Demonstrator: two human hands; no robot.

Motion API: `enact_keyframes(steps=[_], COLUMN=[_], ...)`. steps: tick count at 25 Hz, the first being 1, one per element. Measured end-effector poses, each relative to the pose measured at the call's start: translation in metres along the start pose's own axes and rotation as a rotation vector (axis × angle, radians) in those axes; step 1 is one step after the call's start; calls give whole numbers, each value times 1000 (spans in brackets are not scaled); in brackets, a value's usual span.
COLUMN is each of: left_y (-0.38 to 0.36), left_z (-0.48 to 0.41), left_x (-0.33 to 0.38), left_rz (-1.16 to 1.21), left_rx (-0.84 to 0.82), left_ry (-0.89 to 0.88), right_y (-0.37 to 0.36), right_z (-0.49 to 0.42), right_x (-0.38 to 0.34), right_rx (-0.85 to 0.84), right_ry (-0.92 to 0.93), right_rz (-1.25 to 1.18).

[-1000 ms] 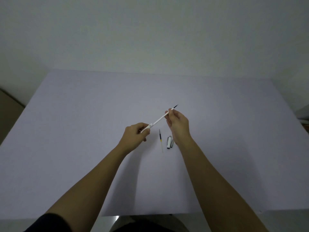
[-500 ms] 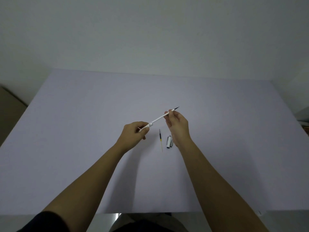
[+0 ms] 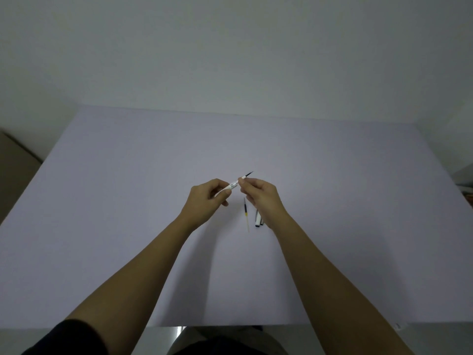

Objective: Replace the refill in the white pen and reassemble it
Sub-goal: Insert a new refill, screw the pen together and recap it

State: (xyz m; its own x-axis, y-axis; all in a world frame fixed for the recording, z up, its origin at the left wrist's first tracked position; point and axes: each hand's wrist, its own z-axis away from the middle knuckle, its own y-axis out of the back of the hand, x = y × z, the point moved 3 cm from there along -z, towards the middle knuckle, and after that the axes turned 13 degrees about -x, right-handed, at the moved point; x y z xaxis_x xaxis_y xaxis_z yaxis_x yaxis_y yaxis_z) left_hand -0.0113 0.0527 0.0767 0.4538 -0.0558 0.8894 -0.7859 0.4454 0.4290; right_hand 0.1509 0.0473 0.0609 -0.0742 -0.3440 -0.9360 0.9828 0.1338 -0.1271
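Observation:
I hold the white pen (image 3: 233, 186) in the air above the middle of the table, slanting up to the right. My left hand (image 3: 207, 201) grips its barrel end; most of the barrel is hidden in that fist. My right hand (image 3: 261, 197) pinches the white front piece, and the dark refill tip (image 3: 248, 174) sticks out beyond its fingers. On the table below my right hand lies a loose refill (image 3: 246, 213), dark at the top and yellowish lower down. Beside it lies a white cap-like pen part (image 3: 258, 221), partly hidden by my right wrist.
The pale lilac table (image 3: 128, 201) fills the view, with its front edge near my elbows. A brown object (image 3: 15, 165) stands off the table's left edge, and something white sits at the far right edge (image 3: 464, 180).
My hands have come closer together; less of the white pen shows between them than before. The loose refill and the cap-like part have not moved.

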Motion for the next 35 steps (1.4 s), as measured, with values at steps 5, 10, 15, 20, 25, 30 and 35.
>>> enact_keyframes(steps=[5, 10, 15, 20, 25, 30, 35], left_y=[-2, -4, 3, 12, 13, 9, 4], left_z=[1, -1, -2, 1, 6, 6, 5], left_x=[-4, -6, -8, -13, -21, -24, -27], left_rz=[100, 167, 165, 148, 153, 132, 35], left_rx=[10, 15, 32, 42, 44, 13, -67], left_ry=[29, 32, 29, 38, 54, 63, 72], right_y=[21, 71, 72, 62, 63, 70, 65], right_z=[-2, 1, 0, -11, -11, -8, -10], right_x=[4, 42, 69, 74, 80, 77, 46], right_rx=[0, 376, 334, 376, 387, 462, 463], right_ry=[-61, -285, -354, -391, -428, -406, -102], right_rz=[29, 618, 698, 730, 784, 770, -15])
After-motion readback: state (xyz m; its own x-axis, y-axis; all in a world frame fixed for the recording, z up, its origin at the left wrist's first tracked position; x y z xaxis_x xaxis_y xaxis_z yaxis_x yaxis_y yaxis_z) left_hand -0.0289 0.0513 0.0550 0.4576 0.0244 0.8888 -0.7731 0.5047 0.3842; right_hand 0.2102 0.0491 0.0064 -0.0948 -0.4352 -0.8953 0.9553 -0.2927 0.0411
